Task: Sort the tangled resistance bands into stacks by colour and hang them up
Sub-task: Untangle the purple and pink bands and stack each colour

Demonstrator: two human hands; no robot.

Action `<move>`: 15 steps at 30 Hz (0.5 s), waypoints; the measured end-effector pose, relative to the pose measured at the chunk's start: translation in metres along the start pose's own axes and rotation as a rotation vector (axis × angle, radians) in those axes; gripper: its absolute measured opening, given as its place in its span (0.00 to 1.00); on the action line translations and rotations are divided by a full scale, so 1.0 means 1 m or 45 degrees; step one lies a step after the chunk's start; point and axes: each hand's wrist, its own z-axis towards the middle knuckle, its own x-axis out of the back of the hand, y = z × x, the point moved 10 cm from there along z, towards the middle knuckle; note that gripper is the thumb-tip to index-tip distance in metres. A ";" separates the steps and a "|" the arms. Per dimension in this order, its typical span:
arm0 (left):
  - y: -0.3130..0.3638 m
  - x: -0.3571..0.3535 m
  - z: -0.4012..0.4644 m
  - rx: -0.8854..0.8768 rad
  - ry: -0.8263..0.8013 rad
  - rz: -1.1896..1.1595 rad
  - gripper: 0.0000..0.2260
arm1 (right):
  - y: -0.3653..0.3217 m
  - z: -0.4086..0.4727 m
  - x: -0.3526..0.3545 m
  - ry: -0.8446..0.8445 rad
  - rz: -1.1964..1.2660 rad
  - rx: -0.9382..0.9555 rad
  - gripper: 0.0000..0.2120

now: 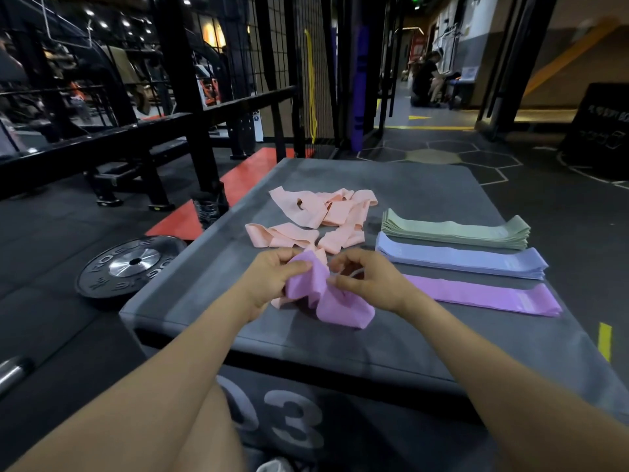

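Left hand [272, 277] & right hand [369, 282] both pinched a crumpled purple elastic band [326, 298] at worktop [425, 185] front – peach tangle [316, 216] at 12 o'clock, sorted stacks at 3 o'clock.

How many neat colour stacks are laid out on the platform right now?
3, all on the right side: the green stack farthest, the blue stack in the middle, the purple stack nearest. The peach bands lie unsorted.

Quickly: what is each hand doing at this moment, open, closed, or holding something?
Left hand: closed, fingers pinching the crumpled purple band.
Right hand: closed, fingers curled, gripping the same purple band at its other side.
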 end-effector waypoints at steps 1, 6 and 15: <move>-0.002 -0.002 0.000 0.010 -0.014 0.010 0.06 | -0.001 0.002 -0.005 -0.015 0.004 0.005 0.08; -0.004 0.005 0.002 -0.004 0.042 0.099 0.07 | 0.002 0.009 -0.013 -0.030 -0.032 -0.010 0.08; -0.006 0.031 0.007 -0.009 0.318 0.253 0.08 | -0.001 0.008 -0.005 -0.029 0.228 -0.045 0.09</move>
